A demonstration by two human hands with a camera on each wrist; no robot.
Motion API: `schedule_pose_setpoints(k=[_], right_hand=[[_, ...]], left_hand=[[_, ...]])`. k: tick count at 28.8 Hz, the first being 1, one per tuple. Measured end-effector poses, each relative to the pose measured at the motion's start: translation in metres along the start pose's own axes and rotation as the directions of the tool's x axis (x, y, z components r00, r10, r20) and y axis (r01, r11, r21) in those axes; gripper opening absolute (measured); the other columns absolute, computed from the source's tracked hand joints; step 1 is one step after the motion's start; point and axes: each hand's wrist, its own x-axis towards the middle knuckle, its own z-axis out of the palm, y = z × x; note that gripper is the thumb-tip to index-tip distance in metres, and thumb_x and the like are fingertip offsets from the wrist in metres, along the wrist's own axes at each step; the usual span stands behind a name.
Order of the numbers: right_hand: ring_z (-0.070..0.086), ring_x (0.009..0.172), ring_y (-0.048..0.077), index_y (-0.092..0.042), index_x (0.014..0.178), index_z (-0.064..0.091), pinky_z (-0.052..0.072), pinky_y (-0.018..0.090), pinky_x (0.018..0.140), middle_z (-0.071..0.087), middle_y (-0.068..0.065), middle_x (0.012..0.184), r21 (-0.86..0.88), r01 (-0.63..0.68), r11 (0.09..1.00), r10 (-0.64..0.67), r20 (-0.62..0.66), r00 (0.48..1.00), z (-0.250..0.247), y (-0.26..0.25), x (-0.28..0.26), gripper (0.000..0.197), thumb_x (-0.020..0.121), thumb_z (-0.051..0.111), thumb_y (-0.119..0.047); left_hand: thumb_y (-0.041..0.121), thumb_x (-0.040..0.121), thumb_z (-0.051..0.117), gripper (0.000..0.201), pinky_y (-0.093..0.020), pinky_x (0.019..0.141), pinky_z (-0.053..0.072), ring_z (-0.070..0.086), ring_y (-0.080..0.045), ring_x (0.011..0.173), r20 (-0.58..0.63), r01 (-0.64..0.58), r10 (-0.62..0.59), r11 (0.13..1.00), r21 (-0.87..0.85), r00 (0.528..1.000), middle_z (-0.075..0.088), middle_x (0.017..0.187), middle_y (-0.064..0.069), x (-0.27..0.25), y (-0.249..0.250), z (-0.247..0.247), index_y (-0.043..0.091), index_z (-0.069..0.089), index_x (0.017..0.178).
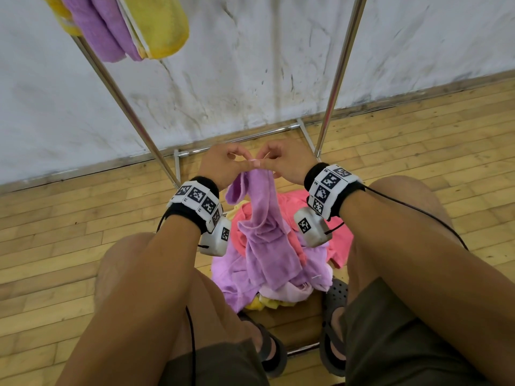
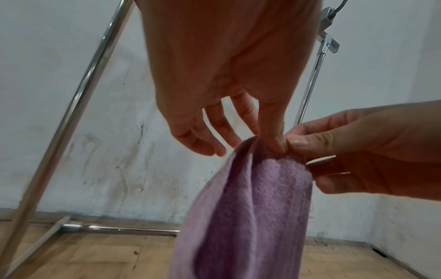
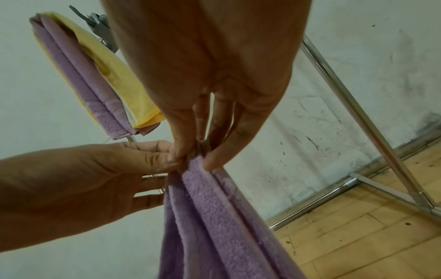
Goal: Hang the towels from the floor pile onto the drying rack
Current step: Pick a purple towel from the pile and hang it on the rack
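A purple towel (image 1: 267, 227) hangs from both my hands above the floor pile (image 1: 338, 240) of pink, purple and yellow towels. My left hand (image 1: 245, 162) pinches its top edge with thumb and forefinger, and my right hand (image 1: 264, 162) pinches the same edge right beside it, thumbs nearly touching. The left wrist view shows the left hand (image 2: 274, 146) gripping the bunched towel (image 2: 250, 207), the other fingers loose. In the right wrist view the right hand (image 3: 198, 156) pinches the towel (image 3: 214, 217). The towel's lower end still lies on the pile.
The drying rack's slanted metal poles (image 1: 338, 76) rise ahead, with its base bar (image 1: 237, 139) on the wooden floor by a white wall. A purple towel (image 1: 103, 29) and a yellow towel (image 1: 158, 23) hang at the upper left. My knees and sandalled feet flank the pile.
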Motion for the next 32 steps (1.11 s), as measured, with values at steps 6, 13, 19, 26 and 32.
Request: schedule_pose_setpoints(k=[6,13,19,26,32], right_hand=[[0.065,0.071,0.011,-0.020,0.085,0.073,0.056,0.025,0.072,0.067,-0.011,0.073,-0.063,0.049,0.997,-0.051,-0.044,0.998,-0.002,-0.005,-0.003,0.011,0.080,0.081,-0.026],[0.066,0.075,0.014,-0.022,0.084,0.075,0.054,0.028,0.073,0.069,-0.007,0.074,-0.099,0.095,0.990,-0.103,-0.076,0.992,-0.001,-0.004,-0.001,0.005,0.081,0.078,-0.019],[0.061,0.079,0.011,-0.016,0.096,0.072,0.046,0.021,0.073,0.064,-0.009,0.082,-0.139,0.128,0.982,-0.145,-0.113,0.983,-0.005,-0.017,0.000,0.017,0.090,0.060,-0.005],[0.059,0.091,0.012,-0.013,0.103,0.068,0.042,0.020,0.078,0.067,-0.003,0.101,-0.148,0.153,0.977,-0.182,-0.214,0.960,-0.020,-0.055,0.009,0.016,0.088,0.064,-0.016],[0.065,0.090,0.016,-0.017,0.090,0.072,0.041,0.017,0.070,0.073,-0.001,0.094,-0.226,0.180,0.958,-0.241,-0.285,0.928,-0.055,-0.108,0.011,0.015,0.082,0.064,-0.009]], left_hand=[[0.016,0.073,0.085,0.021,-0.043,0.083,0.057,0.066,-0.019,0.073,0.010,0.019,-0.018,0.998,-0.060,1.000,0.069,0.074,-0.002,0.000,-0.004,0.003,0.021,0.065,0.070],[0.006,0.074,0.081,0.026,-0.038,0.084,0.052,0.066,-0.020,0.085,0.104,0.082,-0.075,0.995,-0.061,0.992,0.069,0.087,-0.002,0.003,-0.004,0.006,0.020,0.066,0.090],[0.007,0.083,0.061,0.020,-0.033,0.064,0.049,0.060,-0.022,0.068,0.068,0.070,-0.071,0.997,0.009,0.995,0.068,0.074,0.000,0.006,-0.006,0.008,0.025,0.071,0.084],[0.021,0.078,0.064,0.010,-0.034,0.066,0.050,0.061,-0.019,0.068,-0.105,-0.019,0.011,0.997,-0.069,0.994,0.069,0.072,-0.001,0.016,0.046,-0.020,0.029,0.068,0.074],[0.028,0.066,0.062,0.013,-0.036,0.073,0.053,0.060,-0.017,0.072,-0.138,-0.103,0.095,0.993,-0.056,0.986,0.069,0.074,0.000,0.013,0.095,-0.057,0.026,0.069,0.076]])
